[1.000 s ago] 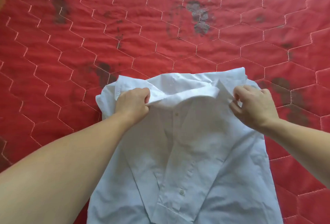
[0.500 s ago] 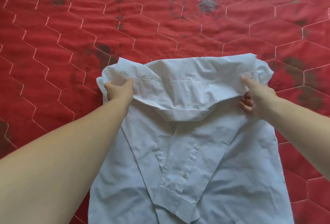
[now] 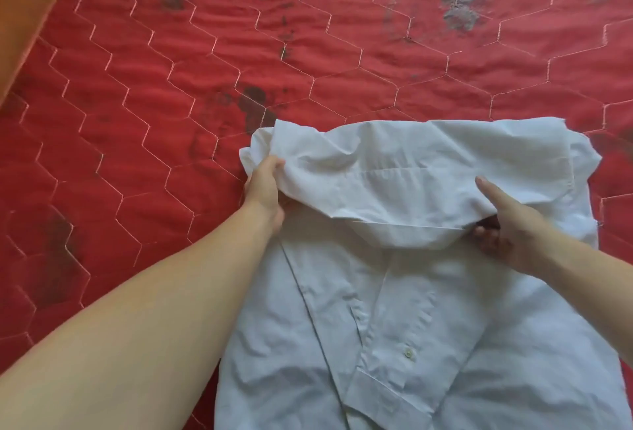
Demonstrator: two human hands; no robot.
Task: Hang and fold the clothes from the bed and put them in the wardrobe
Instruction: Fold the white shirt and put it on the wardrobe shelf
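- Since a second earlier both hands had moved apart, from near the collar out to the outer edges of the folded flap; the flap had spread wider and flatter across the top of the shirt.
- White shirt [image 3: 394, 292] lay on the red quilted bed [image 3: 171, 87], filling the frame from centre to 5 o'clock, sleeves already folded in over the body, one button visible at about 6 o'clock.
- Top flap [image 3: 411, 183] was doubled over toward the person, its free edge sagging in the middle, not yet flat.
- Left hand [image 3: 265, 189] at the flap's 9 o'clock end: grip pinching the flap edge, thumb on top, fingers hidden underneath.
- Right hand [image 3: 503, 224] at the flap's 3 o'clock end: thumb straight on top of the cloth, fingers curled under the edge, pinching it.
- Orange strip [image 3: 27, 1] at 10 o'clock, beyond the bed edge; could not tell what it was.
- Progress, judged: one shirt mid-fold, sleeves in, first lengthwise fold under way. Left: lay the flap down, smooth, probably one more fold, then carry to the wardrobe.
- No wardrobe, hangers or other clothes were in view, so overall the task looked early or could not be gauged.
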